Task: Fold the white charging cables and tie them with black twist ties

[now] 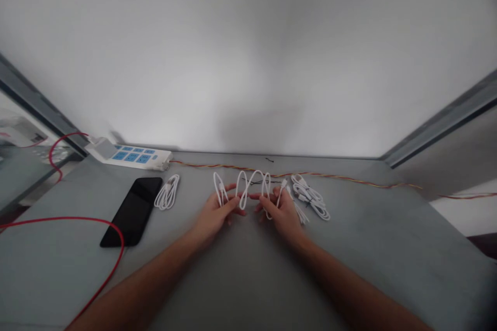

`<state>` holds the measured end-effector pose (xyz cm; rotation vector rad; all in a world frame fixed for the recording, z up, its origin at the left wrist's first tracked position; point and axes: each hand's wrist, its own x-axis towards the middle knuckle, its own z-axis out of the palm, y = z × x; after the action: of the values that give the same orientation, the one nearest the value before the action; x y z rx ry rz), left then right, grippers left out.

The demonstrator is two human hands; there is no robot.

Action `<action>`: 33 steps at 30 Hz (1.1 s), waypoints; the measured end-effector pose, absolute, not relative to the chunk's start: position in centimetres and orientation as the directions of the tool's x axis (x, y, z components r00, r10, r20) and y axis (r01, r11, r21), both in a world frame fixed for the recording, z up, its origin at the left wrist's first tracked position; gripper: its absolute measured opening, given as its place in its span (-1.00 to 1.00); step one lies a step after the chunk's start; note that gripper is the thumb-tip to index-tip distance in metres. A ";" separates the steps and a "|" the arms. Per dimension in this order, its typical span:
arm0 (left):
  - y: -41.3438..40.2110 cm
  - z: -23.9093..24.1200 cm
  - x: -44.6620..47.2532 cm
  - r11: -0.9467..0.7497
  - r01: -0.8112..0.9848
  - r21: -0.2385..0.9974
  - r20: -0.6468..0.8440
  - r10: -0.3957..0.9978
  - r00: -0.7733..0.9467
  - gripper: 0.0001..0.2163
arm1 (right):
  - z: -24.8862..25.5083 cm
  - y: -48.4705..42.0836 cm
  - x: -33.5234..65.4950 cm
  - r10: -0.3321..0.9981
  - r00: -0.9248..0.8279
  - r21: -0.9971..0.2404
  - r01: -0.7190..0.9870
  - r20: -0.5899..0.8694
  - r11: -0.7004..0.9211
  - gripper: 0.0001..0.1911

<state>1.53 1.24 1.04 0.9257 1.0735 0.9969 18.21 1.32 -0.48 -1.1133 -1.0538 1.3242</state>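
Apparently no readable text anywhere.

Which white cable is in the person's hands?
The loosely looped cable strung between the left hand and right hand; the coiled cables rest on the table.

Loops of the white cable [243,206] cover parts of the left hand [218,212] and the right hand [286,215], so we cannot follow its full run. The right hand hides some of the white strands [301,213] beside it. Both forearms [155,271] leave our view at the bottom. We lose the red cable [70,218] at the left edge and a reddish wire [468,196] at the right. The dark scrap [269,160] is too small for us to name; a pale thing [21,131], far left, is cut off and blurred.
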 end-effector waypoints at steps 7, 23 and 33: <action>0.9 0.1 1.8 0.177 -0.018 0.984 -0.161 0.929 0.334 -0.59 | -0.7 0.7 17.7 0.990 -0.085 -0.963 -0.235 -0.113 -0.130 -0.55; 1.2 -0.1 1.7 0.317 -0.168 0.933 -0.274 0.932 0.236 -0.48 | -0.8 1.1 18.0 0.996 -0.008 -0.975 -0.199 -0.094 -0.094 -0.50; 1.2 0.4 1.5 0.272 -0.105 0.957 -0.249 0.950 0.189 -0.59 | -1.0 1.1 18.1 0.996 -0.015 -0.968 -0.236 -0.084 -0.085 -0.51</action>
<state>1.45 1.19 0.41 0.9999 1.1028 0.9496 18.07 1.15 -1.02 -1.0890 -0.9929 1.3781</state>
